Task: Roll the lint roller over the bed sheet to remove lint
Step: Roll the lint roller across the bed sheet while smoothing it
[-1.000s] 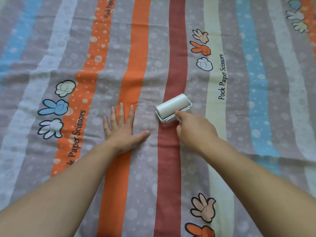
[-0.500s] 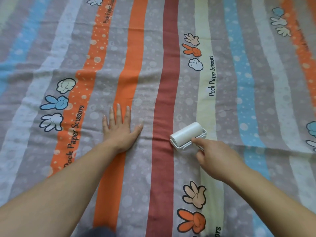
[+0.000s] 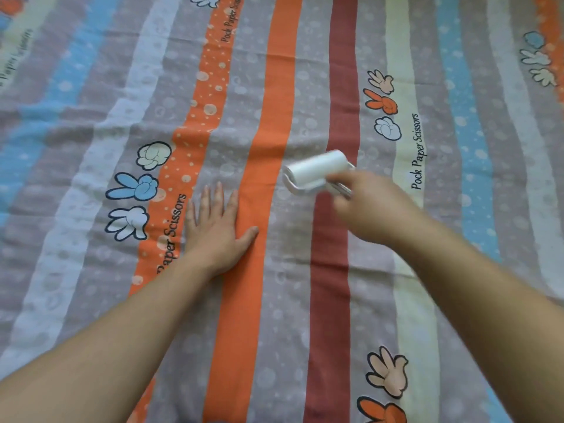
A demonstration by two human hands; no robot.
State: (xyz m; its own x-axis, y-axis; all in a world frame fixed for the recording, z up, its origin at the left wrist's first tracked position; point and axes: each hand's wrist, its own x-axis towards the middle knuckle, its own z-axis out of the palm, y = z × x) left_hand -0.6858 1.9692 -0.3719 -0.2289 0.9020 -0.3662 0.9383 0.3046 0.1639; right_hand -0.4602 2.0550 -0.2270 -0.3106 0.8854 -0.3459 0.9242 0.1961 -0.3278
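Rolling looks underway: right hand (image 3: 372,206) keeps its grip clamped on the lint roller (image 3: 317,166); left hand (image 3: 213,230), grip apart, presses the bed sheet (image 3: 274,331); most seems left.

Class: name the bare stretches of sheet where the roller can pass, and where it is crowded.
Free: the bed sheet beyond the lint roller; the dark red stripe nearer than the right hand; everything right of that hand. Crowded: between left hand and roller.

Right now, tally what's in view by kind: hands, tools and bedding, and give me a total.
hands: 2 (left hand flat on the fabric, right hand gripping the tool's handle)
lint roller: 1
bed sheet: 1
total: 4
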